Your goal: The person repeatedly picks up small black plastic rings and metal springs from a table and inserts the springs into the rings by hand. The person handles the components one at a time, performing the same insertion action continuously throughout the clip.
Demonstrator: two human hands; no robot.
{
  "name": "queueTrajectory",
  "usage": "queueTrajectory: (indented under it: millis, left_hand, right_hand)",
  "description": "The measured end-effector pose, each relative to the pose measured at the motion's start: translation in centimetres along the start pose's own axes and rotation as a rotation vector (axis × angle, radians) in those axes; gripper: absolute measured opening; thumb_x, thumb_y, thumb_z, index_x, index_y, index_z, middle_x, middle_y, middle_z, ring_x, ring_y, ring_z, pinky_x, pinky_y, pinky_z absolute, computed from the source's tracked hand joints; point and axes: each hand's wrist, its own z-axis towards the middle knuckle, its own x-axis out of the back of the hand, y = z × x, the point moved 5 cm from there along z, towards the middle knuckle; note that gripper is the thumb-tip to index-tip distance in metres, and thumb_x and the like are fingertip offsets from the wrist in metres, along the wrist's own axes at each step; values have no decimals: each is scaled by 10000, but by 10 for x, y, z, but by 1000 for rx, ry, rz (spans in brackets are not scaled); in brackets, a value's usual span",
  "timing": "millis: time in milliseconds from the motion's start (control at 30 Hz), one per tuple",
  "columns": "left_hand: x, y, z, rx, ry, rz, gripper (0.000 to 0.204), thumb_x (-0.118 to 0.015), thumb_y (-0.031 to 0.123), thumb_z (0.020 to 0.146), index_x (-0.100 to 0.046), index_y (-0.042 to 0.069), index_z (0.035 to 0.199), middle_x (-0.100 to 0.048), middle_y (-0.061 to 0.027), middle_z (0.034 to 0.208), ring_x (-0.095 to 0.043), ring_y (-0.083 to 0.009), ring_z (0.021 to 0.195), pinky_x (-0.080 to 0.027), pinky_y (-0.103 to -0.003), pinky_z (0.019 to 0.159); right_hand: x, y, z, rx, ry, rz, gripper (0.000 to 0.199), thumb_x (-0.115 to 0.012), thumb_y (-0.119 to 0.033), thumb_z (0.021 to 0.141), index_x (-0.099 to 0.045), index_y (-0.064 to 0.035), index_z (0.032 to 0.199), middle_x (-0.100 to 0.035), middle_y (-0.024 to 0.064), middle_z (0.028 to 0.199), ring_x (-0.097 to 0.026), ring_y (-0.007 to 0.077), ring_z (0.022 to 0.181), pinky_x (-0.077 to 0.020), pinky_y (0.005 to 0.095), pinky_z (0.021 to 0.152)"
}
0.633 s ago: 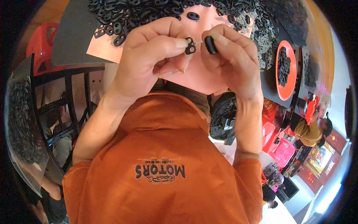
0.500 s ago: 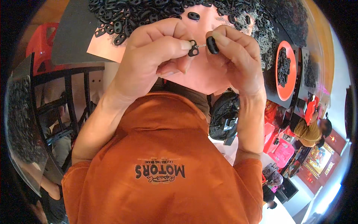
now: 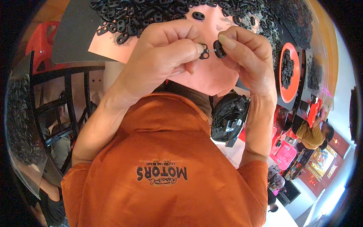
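Note:
My left hand (image 3: 166, 49) pinches a small black two-hole cord-lock piece (image 3: 204, 55) between thumb and forefinger. A short metal spring (image 3: 211, 50) juts from that piece toward the right. Opposite it, my right hand (image 3: 249, 56) grips a black rounded oval cord-lock shell (image 3: 218, 49) by its edge with thumb and forefinger. The spring's tip is close to the shell; whether they touch I cannot tell. Both hands are raised over a pink sheet (image 3: 196, 81). Past my fingers, a single black oval shell (image 3: 198, 16) lies on the sheet.
Heaped black two-hole pieces (image 3: 151, 11) cover the far side. Small metal springs (image 3: 270, 43) lie piled to the right, near a red-orange plate (image 3: 288, 97) of black parts. A black metal frame (image 3: 68, 94) stands left. Another person (image 3: 312, 134) is at the far right.
Both hands have shifted slightly right. The gap between the two-hole piece with its spring and the oval shell has narrowed a little.

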Motion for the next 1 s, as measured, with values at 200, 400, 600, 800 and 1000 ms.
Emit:
queueTrajectory:
  millis: [200,400,600,800,1000]
  left_hand:
    - [-1,2,1,-13,5,43,99,-539,144,815,-543,45,806,-495,29,630,-390,-4,494,-244,-154,405]
    - [-2,-1,2,-57,0,94,107,-540,122,823,-565,24,857,-516,20,646,-387,-4,499,-262,-153,431]
    - [-2,-1,2,-38,-14,116,148,-564,168,840,-564,24,874,-514,26,650,-383,0,515,-263,-154,446]
    - [-2,-1,1,-45,4,135,157,-571,183,843,-563,31,883,-511,32,651,-383,3,526,-259,-150,453]
    - [-1,-1,2,-25,-21,104,169,-572,192,845,-559,30,891,-505,35,648,-383,2,525,-257,-150,454]
  right_hand:
    - [1,-4,-1,10,7,0,171,-603,-154,849,-640,3,792,-547,-34,676,-463,32,635,-349,196,546]
    - [-1,-4,1,62,9,-125,162,-604,-137,850,-636,13,799,-550,-17,668,-481,46,642,-367,210,553]
    - [-2,-3,1,72,14,-138,167,-612,-143,850,-629,13,791,-541,-17,668,-474,41,635,-359,204,539]
    - [-3,-3,-1,82,43,-164,174,-608,-153,858,-625,12,803,-540,-22,689,-466,41,634,-364,203,540]
    - [-6,-2,-1,78,33,-122,181,-584,-162,875,-615,6,818,-541,-24,686,-463,39,638,-373,206,542]
